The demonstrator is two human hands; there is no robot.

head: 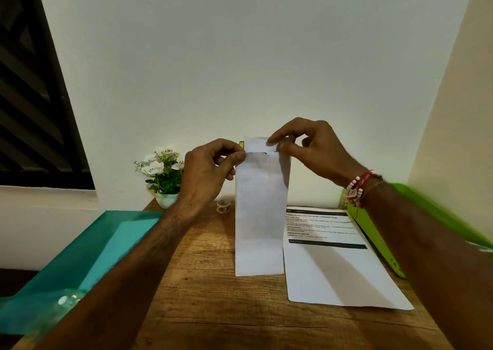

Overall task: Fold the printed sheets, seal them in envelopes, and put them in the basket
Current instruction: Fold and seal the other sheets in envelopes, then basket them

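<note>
1. From my remote seat I saw the white envelope (pixel 260 216) standing upright, its bottom edge on the wooden table (pixel 213 309) about mid-scene, top end raised toward the far wall.
2. L hand (pixel 210 173) pinched the envelope's top-left edge betw. thumb and forefinger, other fingers curled.
3. R hand (pixel 312 149) pinched the top-right corner of the flap (pixel 257 144), thumb and forefinger pressed together on the paper. The flap stood up, not yet folded down; a thin dark gap showed along its base.
4. Couldn't tell whether a folded sheet was inside the envelope.
5. A printed sheet (pixel 333 269) lay flat on the table just right of the envelope, text at its far end, blank toward the near end.
6. A green basket (pixel 378 232) sat at the right edge, partly hidden by the R forearm, small holes visible in its wall.
7. A teal tray (pixel 88 248) sat at the left, under the L forearm.
8. Far left of the table: a small potted plant (pixel 164 173) w/ white flowers; a tape roll (pixel 223 206) stood just right of it, near the envelope.
9. Beaded bracelets (pixel 357 187) and red thread circled the R wrist.
</note>
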